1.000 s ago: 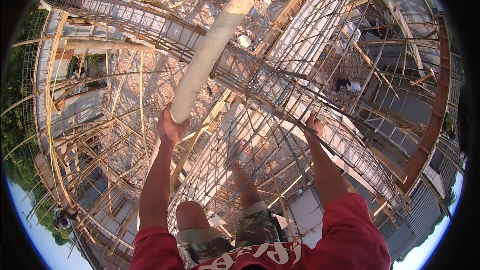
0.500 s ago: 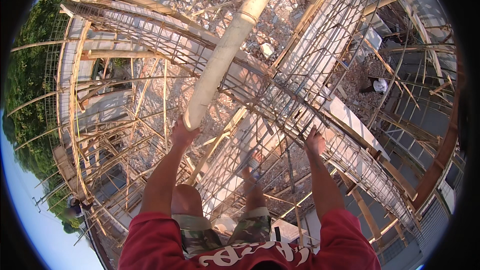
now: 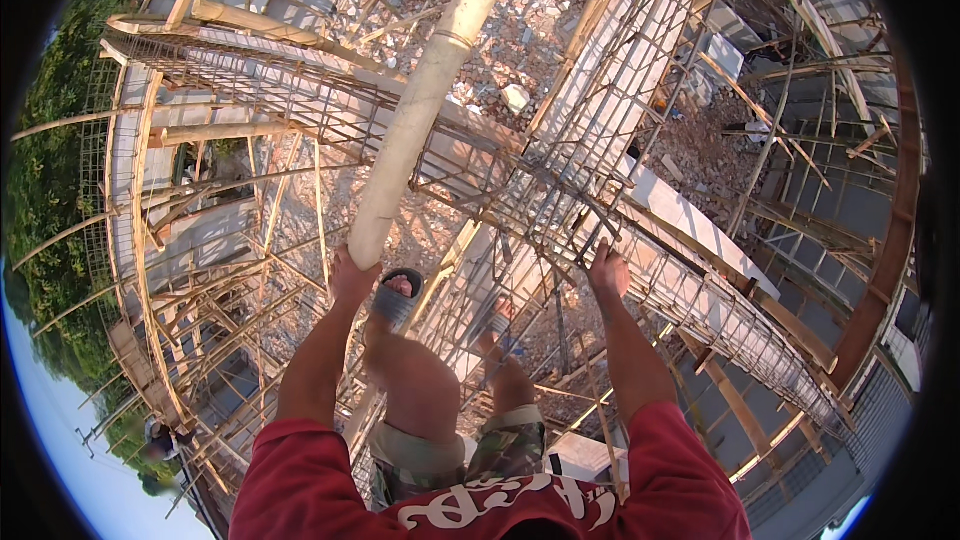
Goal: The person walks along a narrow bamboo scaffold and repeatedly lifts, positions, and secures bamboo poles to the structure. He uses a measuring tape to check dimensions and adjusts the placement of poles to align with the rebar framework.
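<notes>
My left hand is closed on the near end of a thick, pale bamboo pole, which slants up and away to the right. My right hand is closed at the rebar cage, apparently round one dark steel bar; its fingertips are partly hidden. Below the pole's end, my left foot in a grey slide sandal is raised, knee bent. The other foot stands lower, behind the bars of a second stretch of cage.
Rebar cages cross in front of me over pale formwork boards. Rubble covers the ground far below. Bamboo scaffolding stands at left, with trees beyond. A rusty steel beam curves along the right; another person is at lower left.
My left leg has bent and lifted forward, bringing its sandaled foot into sight beside my left hand. The whole view has shifted slightly. Both hands keep their holds.
</notes>
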`<state>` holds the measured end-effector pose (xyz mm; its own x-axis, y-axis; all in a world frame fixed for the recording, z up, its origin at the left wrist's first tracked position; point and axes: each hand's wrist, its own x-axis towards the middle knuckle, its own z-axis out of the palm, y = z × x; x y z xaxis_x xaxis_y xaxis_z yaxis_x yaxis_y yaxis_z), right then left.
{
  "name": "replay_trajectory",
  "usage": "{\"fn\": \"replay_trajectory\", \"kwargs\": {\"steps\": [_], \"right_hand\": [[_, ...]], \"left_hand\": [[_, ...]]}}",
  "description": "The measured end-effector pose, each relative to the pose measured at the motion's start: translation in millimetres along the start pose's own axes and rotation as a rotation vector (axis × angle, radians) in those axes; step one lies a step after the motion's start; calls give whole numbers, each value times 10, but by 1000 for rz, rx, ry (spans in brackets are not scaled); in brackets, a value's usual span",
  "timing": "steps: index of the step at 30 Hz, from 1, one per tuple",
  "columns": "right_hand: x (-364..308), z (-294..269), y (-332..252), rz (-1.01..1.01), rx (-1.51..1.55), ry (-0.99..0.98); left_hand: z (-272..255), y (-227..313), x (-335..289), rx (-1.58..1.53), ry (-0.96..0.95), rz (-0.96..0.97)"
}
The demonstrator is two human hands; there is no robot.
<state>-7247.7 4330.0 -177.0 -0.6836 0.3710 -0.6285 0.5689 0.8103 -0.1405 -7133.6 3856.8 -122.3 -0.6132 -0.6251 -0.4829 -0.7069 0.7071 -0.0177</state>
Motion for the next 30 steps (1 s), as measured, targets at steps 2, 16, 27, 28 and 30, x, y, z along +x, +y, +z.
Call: {"fn": "replay_trajectory", "kwargs": {"steps": [2, 16, 27, 28, 30], "right_hand": [[-23, 3, -39, -6, 5, 5], [-14, 20, -9, 5, -1, -63], [40, 52, 80, 37, 16, -41], [19, 14, 9, 56, -24, -81], [3, -59, -157, 81, -115, -163]], "left_hand": [[-6, -28, 6, -1, -8, -5], [39, -138, 16, -110, -22, 16], [18, -12, -18, -117, -29, 2], [35, -88, -32, -115, -17, 8], [91, -245, -56, -121, -31, -13]]}}
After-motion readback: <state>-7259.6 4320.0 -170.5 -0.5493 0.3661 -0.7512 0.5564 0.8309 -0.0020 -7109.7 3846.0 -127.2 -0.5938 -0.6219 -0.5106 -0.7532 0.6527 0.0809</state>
